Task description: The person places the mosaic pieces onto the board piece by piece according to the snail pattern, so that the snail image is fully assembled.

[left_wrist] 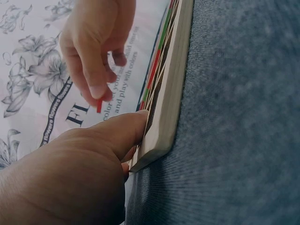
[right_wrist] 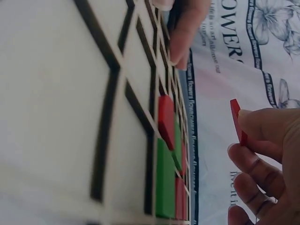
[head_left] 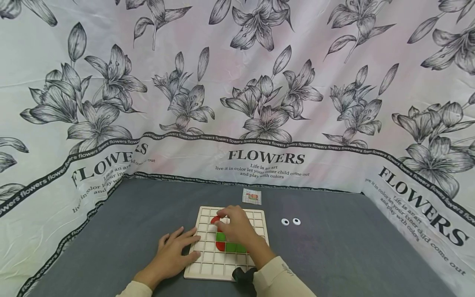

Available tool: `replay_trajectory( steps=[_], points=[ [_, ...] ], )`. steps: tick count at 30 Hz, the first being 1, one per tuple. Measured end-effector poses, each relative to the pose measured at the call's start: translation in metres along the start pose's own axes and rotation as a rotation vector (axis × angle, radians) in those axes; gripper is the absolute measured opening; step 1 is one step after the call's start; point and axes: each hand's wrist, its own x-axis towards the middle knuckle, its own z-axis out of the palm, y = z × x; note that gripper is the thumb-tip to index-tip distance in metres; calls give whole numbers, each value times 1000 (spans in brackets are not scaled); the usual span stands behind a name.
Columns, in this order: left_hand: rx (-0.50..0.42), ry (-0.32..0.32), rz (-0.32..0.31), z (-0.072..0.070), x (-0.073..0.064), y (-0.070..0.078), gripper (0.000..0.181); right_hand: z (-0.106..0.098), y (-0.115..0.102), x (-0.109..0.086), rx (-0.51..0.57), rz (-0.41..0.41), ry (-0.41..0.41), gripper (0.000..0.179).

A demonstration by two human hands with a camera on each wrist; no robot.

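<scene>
A pale wooden grid board [head_left: 207,270] lies on the grey table. Above its upper left part, my right hand [head_left: 237,226] pinches a thin red piece [right_wrist: 238,123] between thumb and fingertip. In the right wrist view this piece is lifted clear of the board. My left hand [head_left: 173,252] rests along the board's left edge, fingers spread, with thumb and fingertips touching it. Set in the grid are a red piece with a rounded corner [head_left: 220,246] and green pieces [head_left: 231,247]. The right hand and forearm cover part of the grid.
Behind the board lies a small printed card [head_left: 252,196] with a coloured picture on a grid. Two round white eye pieces with black pupils, one left [head_left: 285,222] and one right [head_left: 296,221], lie right of the board. A flower-print curtain [head_left: 267,163] surrounds the table.
</scene>
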Motion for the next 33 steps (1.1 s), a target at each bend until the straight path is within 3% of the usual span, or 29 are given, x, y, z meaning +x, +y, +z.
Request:
replay_trajectory(
  steps=[11, 17, 33],
  points=[
    [-2, 6, 0, 0, 0, -1, 45, 13, 0, 6, -87, 81, -53, 25],
    [-11, 1, 0, -2, -1, 1, 44, 19, 2, 5, -133, 42, -62, 22],
    [-7, 3, -3, -1, -1, 1, 44, 22, 5, 3, -109, 23, -73, 20]
  ],
)
